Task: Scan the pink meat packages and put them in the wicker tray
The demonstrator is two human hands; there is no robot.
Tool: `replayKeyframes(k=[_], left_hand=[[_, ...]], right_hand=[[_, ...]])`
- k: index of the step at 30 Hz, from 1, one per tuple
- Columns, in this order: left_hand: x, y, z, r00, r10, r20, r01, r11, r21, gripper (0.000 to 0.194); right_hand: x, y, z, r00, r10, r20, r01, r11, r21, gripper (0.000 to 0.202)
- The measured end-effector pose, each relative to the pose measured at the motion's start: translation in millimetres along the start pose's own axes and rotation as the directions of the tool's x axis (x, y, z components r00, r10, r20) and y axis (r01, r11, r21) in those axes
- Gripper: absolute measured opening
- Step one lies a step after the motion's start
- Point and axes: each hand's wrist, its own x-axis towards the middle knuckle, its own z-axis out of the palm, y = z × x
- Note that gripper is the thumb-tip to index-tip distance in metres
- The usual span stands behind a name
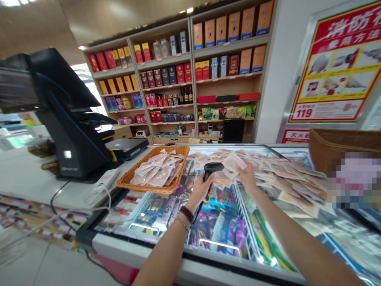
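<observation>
We see a small, flat packet (233, 165) of clear, crinkled plastic, pale and slightly pinkish, its surface catching the light; its print is too blurred for us to read. It is up over the glass top of a freezer (127, 249), pinched between the thumb and fingers of our right hand (247, 176). Our left hand (202, 188) is wrapped around the handle of a black scanner (213, 167), whose head is just beside the packet. A dark bead bracelet (186, 214) circles the left wrist.

Many similar packets (285, 178) lie loosely heaped across the glass behind and to the right of our hands. More are piled in an orange-brown wicker basket (143, 188) on the left. Through the glass we see colourful bags (220, 222) in white wire baskets.

At the far right is a brown basket (321, 159), and near it a patch is blurred out, so we cannot tell what it is. On our left a white bench (20, 167) carries a black till (80, 119), with cables near its base. Behind the freezer, wooden shelves (247, 84) hold rows of red, yellow, blue and orange boxes. A red-and-yellow poster (336, 67) hangs on the white wall to the right.
</observation>
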Motion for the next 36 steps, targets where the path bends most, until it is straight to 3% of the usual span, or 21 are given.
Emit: replayKeyframes(k=[6, 12, 18, 25, 28, 30, 33, 36], left_hand=[[-0.7, -0.1, 2.4, 0.994, -0.019, 0.106, 0.024, 0.999, -0.044, 0.059], [-4.0, 6.3, 5.4, 0.988, -0.047, 0.148, 0.051, 0.998, -0.025, 0.059], [-7.4, 13.7, 6.8, 0.988, -0.044, 0.146, 0.049, 0.998, -0.028, 0.06], [-8.2, 25.9, 2.2, 0.998, 0.025, 0.051, -0.021, 0.995, -0.093, 0.064], [-6.6, 43.4, -12.5, 0.996, 0.069, -0.054, -0.076, 0.988, -0.132, 0.066], [-6.2, 59.0, -29.6, 0.987, 0.101, -0.126, -0.118, 0.984, -0.136, 0.067], [-8.7, 83.1, -63.8, 0.964, 0.161, -0.212, -0.187, 0.977, -0.107, 0.067], [-15.1, 100.2, -102.2, 0.935, 0.178, -0.306, -0.21, 0.975, -0.072, 0.068]], right_hand=[[-9.0, -12.1, 8.9, 0.993, 0.111, -0.043, -0.104, 0.983, 0.154, 0.078], [-8.9, -23.7, 7.2, 0.99, 0.134, -0.037, -0.124, 0.974, 0.19, 0.075], [-12.1, -33.7, 6.0, 0.994, 0.102, -0.044, -0.092, 0.977, 0.194, 0.073], [-0.3, -40.6, 15.9, 0.977, 0.183, -0.112, -0.15, 0.957, 0.25, 0.055], [17.8, -43.9, 36.5, 0.96, 0.244, -0.135, -0.205, 0.947, 0.248, 0.04], [27.2, -49.2, 61.1, 0.949, 0.291, -0.125, -0.25, 0.931, 0.266, 0.032], [29.2, -60.2, 113.3, 0.932, 0.354, -0.078, -0.311, 0.89, 0.333, 0.028], [17.7, -68.9, 176.9, 0.94, 0.337, 0.054, -0.334, 0.876, 0.347, 0.03]])
